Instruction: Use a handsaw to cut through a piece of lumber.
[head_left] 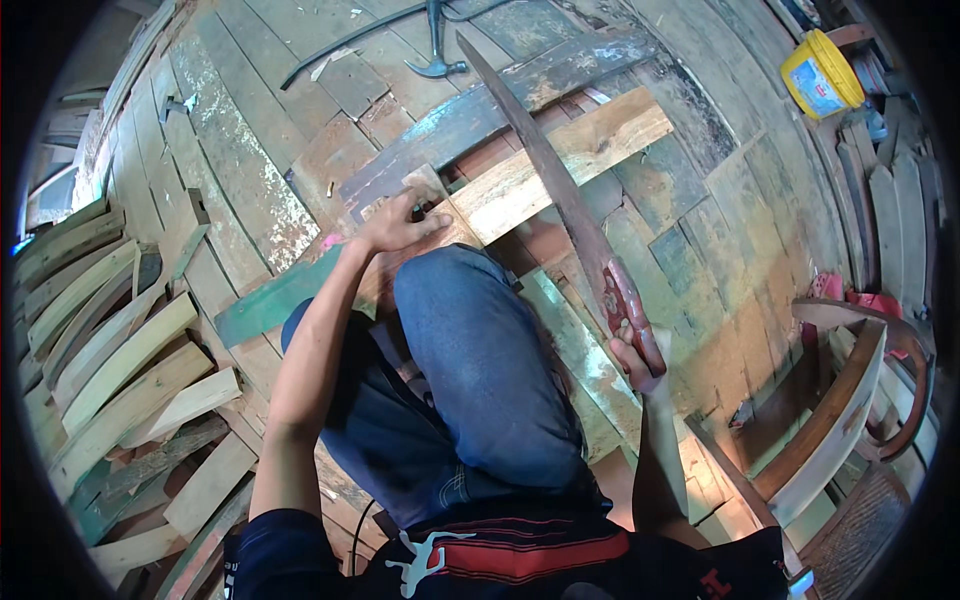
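Observation:
My left hand (405, 225) presses its curled fingers and thumb onto a wooden board (480, 205), beside my bent blue-jeaned knee. This board runs diagonally up to the right, pale at that end. Gripped in my right hand (637, 355) is the reddish handle of a long, rusty handsaw (550, 180); its blade angles up leftward above the pale part of the board and a weathered blue-grey plank (590, 70) behind it. Whether the blade touches the wood, I cannot tell. A green painted board (250, 310) lies left of my knee.
A claw hammer (436, 62) and a long curved bar (330, 52) lie ahead on the plank floor (220, 120). Stacked boards (130, 330) crowd the left side. A yellow bucket (822, 75) sits upper right, and wooden pieces with a curved brown frame (915, 380) are at lower right.

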